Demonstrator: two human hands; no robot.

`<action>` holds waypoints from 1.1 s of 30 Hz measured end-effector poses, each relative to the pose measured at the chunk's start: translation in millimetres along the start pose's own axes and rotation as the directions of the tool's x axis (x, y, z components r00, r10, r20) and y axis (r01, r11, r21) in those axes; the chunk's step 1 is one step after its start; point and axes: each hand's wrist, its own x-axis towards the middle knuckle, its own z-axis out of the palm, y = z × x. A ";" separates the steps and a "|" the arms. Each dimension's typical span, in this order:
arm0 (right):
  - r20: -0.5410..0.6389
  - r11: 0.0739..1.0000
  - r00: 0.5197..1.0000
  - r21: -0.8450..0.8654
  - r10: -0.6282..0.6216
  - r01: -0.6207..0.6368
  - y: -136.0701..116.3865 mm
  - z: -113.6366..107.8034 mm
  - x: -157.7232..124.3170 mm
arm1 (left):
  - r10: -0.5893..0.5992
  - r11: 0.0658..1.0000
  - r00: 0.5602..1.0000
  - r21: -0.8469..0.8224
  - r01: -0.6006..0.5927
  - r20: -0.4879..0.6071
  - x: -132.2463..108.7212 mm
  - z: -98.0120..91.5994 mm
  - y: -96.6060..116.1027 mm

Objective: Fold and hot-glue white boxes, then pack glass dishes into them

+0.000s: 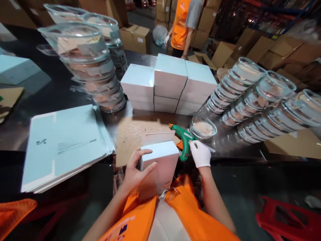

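Note:
My left hand (137,169), bare, holds a white box (160,160) from its left side, with the thumb across the near face and the fingers at the top edge. The box stands close to my body, and a flap (159,136) sticks up at its far side. My right hand (201,154), in a white glove, has its fingers closed at the rear of a green hot glue gun (185,138). The gun's orange nozzle points left and away from me. A translucent glue stick (210,148) shows to the right of the glove; the fingertips' exact grip is partly hidden.
Worn cardboard (127,137) lies under the work. Flat light-blue sheets (62,144) are piled at left. White boxes (170,73) are stacked ahead, between towers of clear bowls (85,67) and more bowls (255,97). One clear bowl (202,127) sits beside the gun. A co-worker (182,26) stands beyond.

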 end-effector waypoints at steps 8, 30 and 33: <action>0.406 0.859 0.914 0.462 0.014 -0.218 -18.6 39.6 -13.6 | 0.028 0.989 0.999 -0.144 -0.022 0.042 2.4 12.6 0.5; 0.213 0.941 0.924 0.189 -0.318 0.281 6.7 18.3 -59.9 | -0.143 0.934 0.808 -0.348 -0.081 -0.572 32.2 -36.6 11.4; 0.320 0.958 0.906 0.153 -0.278 0.241 1.0 26.0 -77.9 | -0.175 0.928 0.796 -0.368 -0.065 -0.580 32.6 -31.7 8.9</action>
